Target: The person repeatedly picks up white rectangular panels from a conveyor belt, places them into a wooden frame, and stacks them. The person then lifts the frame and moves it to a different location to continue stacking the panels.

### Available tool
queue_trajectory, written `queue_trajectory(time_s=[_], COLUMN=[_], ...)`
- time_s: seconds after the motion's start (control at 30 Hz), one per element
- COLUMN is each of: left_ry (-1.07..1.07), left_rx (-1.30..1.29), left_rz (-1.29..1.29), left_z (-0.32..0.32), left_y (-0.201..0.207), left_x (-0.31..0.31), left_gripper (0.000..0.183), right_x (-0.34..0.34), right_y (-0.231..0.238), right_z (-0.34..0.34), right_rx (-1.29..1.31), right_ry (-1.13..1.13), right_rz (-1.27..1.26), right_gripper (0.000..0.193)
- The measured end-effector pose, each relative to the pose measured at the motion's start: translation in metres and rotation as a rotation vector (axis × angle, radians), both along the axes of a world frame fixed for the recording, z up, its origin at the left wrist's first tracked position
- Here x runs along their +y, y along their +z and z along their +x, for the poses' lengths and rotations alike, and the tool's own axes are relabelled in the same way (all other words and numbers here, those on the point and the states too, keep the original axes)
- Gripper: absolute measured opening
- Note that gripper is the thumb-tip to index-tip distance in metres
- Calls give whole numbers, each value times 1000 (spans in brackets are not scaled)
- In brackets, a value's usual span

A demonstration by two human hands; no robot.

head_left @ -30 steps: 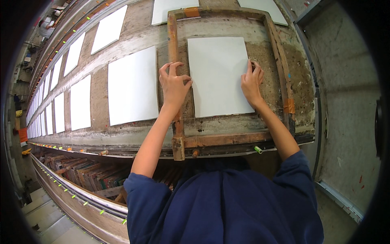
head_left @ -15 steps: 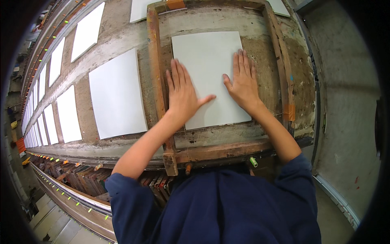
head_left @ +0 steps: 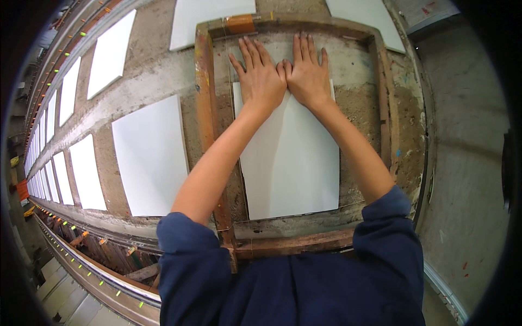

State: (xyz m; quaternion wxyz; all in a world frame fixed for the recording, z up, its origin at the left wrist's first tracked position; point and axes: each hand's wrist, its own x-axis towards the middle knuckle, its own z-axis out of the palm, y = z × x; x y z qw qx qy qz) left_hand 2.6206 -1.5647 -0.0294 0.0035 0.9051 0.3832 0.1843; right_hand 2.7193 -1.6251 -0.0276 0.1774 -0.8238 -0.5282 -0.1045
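Note:
A blank white sheet point(head_left: 293, 174) lies flat on the long worktable, inside a worn wooden frame point(head_left: 204, 92). At its far edge my left hand point(head_left: 260, 73) rests palm down with the fingers spread. Close beside it, thumbs touching, my right hand point(head_left: 310, 70) lies flat too, fingers stretched away from me. Both hands cover the middle and right of the sheet's far edge, and neither grips anything. Thin strings run along the frame's left and near sides. Orange tape point(head_left: 240, 24) is wrapped on the frame's far bar.
More white sheets, such as the nearest one point(head_left: 149, 157), lie in rows leftward along the stained table point(head_left: 147, 81). Two others show beyond the frame. Below the table's near edge is a rail point(head_left: 98, 271) with green clips. A grey wall point(head_left: 462, 179) stands at right.
Both hands have slid away from me, from the sheet's sides to its far edge, and come together at the thumbs. The view has shifted, so the table sits lower in the picture.

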Motion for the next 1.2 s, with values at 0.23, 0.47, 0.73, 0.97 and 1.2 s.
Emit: queue_trajectory(time_s=[0.23, 0.47, 0.73, 0.97, 1.2], left_ry=[215, 134, -113, -329, -316], left_rx=[-64, -48, -68, -23, 54], left_rz=[-12, -44, -60, -110, -65], left_z=[-3, -62, -113, -151, -149], left_y=[6, 7, 10, 14, 41], left_x=[-12, -69, -114, -153, -181], left_gripper=[72, 74, 70, 73, 72], right_x=[-8, -75, -169, -206, -201], right_y=[7, 13, 15, 15, 55], right_z=[-8, -40, -88, -105, -105], right_rx=[61, 111, 105, 58, -3], right_ry=[-344, -264, -40, 165, 316], right_rz=[66, 70, 46, -15, 18], right_gripper=[61, 62, 64, 72, 71])
